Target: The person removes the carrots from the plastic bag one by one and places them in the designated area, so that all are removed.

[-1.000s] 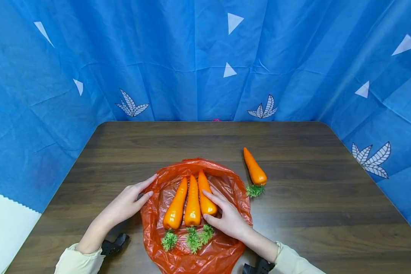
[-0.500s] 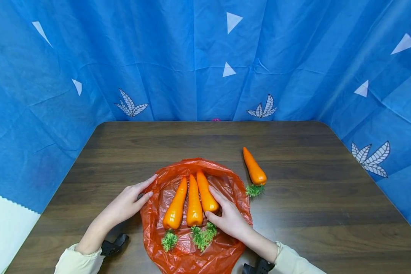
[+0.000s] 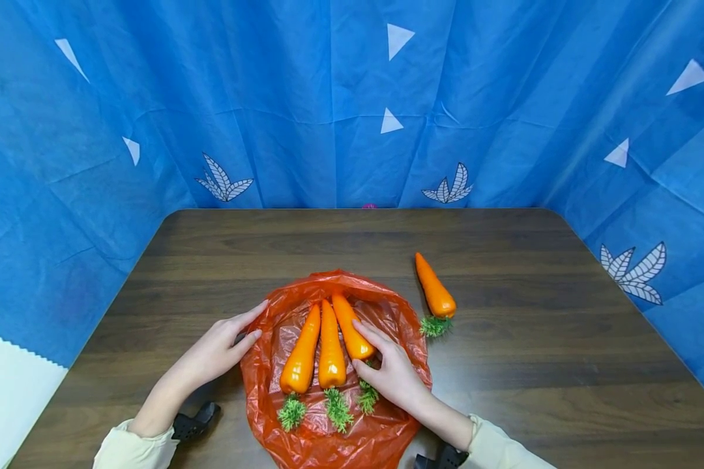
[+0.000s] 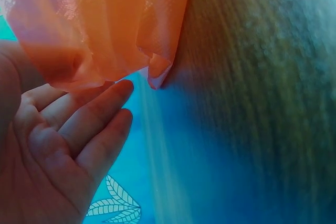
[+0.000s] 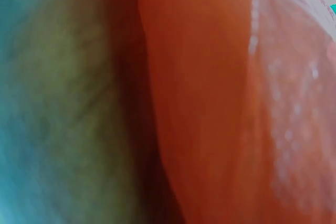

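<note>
An orange-red plastic bag (image 3: 334,449) lies spread on the table with its rim standing up all round. Three orange carrots with frilly green tops lie side by side in it: a left carrot (image 3: 301,355), a middle carrot (image 3: 331,352) and a right carrot (image 3: 349,326). My right hand (image 3: 396,371) holds the right carrot near its thick end, thumb toward the green top. My left hand (image 3: 217,348) touches the bag's left rim from outside, thumb and forefinger apart; in the left wrist view its fingers (image 4: 105,145) are nearly straight beside the hanging plastic.
Another carrot (image 3: 434,286) lies on the dark wooden table (image 3: 534,339), right of the bag and a little beyond it. Blue curtains (image 3: 293,98) with white shapes surround the table's far and side edges. Each wrist carries a black strap mount (image 3: 195,422).
The right carrot has turned in the bag, its tip swinging left. Its green top has come away from the middle carrot's. My left hand stays at the rim.
</note>
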Motion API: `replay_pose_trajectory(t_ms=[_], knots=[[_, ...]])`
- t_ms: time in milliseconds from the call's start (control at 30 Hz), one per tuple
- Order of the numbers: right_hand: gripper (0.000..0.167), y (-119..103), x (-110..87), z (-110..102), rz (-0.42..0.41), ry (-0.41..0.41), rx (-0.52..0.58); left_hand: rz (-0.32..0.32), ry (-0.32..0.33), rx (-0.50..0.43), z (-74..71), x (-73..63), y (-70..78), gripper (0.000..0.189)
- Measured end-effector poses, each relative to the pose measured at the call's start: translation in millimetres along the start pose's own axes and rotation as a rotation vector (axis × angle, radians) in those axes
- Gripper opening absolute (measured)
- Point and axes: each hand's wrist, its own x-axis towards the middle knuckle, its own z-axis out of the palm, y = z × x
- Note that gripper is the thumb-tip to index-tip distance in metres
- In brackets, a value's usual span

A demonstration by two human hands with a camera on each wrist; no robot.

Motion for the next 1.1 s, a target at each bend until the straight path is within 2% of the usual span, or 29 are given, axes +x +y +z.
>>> replay_pose_trajectory(t_ms=[367, 500, 700, 833, 967, 1100], knots=[[0.06, 0, 0.1, 3, 0.024, 0.05, 0.07, 0.003, 0.013, 0.004, -0.8, -1.1, -0.6, 0.056], [0.058, 1, -0.5, 0, 0.057, 0.043, 0.161, 0.005, 0.017, 0.004, -0.2, -1.5, -0.9, 0.056], [0.057, 0, -2.2, -6, 0.171, -0.007, 0.405, 0.014, 0.017, 0.009, 0.2, -1.2, -0.3, 0.055], [0.057, -1, -4.5, -10, 0.248, -0.028, 0.522, 0.009, 0.014, 0.012, 0.8, -0.6, -0.1, 0.055], [0.057, -2, -6.6, -12, 0.298, -0.037, 0.567, 0.005, 0.014, 0.013, 1.7, -0.5, -0.6, 0.055], [0.058, -5, -8.3, -16, 0.312, -0.046, 0.59, 0.007, 0.016, 0.017, 2.1, -0.6, -1.4, 0.055]])
